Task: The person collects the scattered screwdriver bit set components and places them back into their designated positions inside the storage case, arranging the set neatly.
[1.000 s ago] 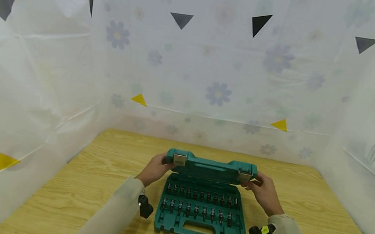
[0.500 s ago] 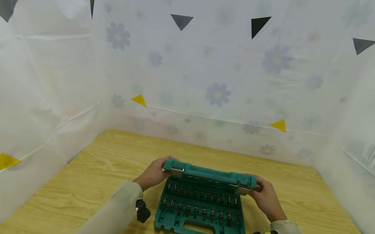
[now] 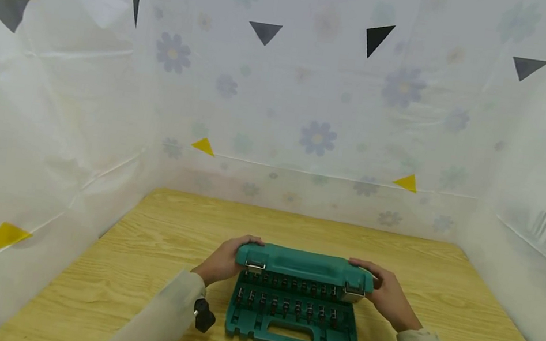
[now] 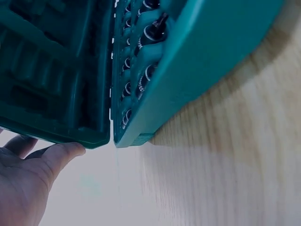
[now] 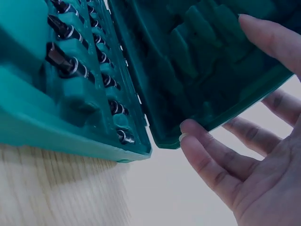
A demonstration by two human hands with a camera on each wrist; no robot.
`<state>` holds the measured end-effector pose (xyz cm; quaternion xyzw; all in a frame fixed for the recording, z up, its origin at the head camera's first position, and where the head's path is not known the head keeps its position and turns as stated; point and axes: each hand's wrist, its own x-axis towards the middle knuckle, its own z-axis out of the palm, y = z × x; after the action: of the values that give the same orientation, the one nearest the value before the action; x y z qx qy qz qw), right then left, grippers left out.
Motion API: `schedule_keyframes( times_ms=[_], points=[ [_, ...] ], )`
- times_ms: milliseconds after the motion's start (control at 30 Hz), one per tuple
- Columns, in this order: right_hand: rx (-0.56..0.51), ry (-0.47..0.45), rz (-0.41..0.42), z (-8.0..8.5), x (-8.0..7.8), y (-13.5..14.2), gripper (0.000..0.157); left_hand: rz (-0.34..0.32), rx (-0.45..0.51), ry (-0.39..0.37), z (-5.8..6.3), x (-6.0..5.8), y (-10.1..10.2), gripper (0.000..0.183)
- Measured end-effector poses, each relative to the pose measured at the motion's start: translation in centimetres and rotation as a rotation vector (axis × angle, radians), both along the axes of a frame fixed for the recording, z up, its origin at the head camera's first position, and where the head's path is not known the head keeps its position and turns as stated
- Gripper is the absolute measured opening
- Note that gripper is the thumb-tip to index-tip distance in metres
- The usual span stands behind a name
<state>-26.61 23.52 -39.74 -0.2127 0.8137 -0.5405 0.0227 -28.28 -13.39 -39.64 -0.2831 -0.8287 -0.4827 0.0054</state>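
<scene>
A green tool case stands open on the table, with its base [image 3: 333,339] flat and its lid [image 3: 305,265] tilted partway over it. Two rows of dark bit sockets [image 3: 286,306] sit in the base; the lid partly covers the back row. My left hand [image 3: 226,258] holds the lid's left end, its thumb at the edge in the left wrist view. At the right end my right hand [image 3: 391,298] holds the lid; in the right wrist view the thumb lies in front of the lid's inner face [image 5: 188,56], with other fingers behind and along the edge.
Metal latches [image 3: 353,294] hang at the lid's front edge. The case rests on a wood-grain table [image 3: 154,235]. Pale sheeting [image 3: 282,107] with flower prints and triangle markers encloses the table at the back and both sides.
The lid has swung down and forward, from nearly upright to leaning over the back row of bit sockets. Both hands moved with it, and their fingers now show over its top.
</scene>
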Motion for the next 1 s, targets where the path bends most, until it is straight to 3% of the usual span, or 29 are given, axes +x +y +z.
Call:
schedule_keyframes(
  times_ms=[233,367,467,600,700,1000],
  points=[
    [-0.016,-0.04,0.053,0.3,0.6,0.1,0.053,-0.064,-0.015,0.02,1.2,1.5,0.2,0.036],
    [0.01,-0.041,0.086,0.1,0.9,0.2,0.054,-0.081,-0.069,0.001,0.5,1.4,-0.2,0.039],
    [0.06,0.015,0.08,-0.2,1.2,0.4,0.054,-0.088,-0.1,-0.033,-0.2,1.3,-0.4,0.045],
    [0.125,0.109,0.056,-0.4,1.6,0.4,0.052,-0.087,-0.115,-0.096,-0.2,1.7,-0.6,0.054],
    [0.139,0.123,0.053,-0.5,2.1,0.3,0.052,-0.09,-0.117,-0.122,-0.3,2.0,-0.8,0.059],
    [0.212,0.155,0.048,-0.9,3.3,-0.1,0.071,-0.112,-0.147,-0.158,-0.5,3.1,-1.5,0.076]
  ],
)
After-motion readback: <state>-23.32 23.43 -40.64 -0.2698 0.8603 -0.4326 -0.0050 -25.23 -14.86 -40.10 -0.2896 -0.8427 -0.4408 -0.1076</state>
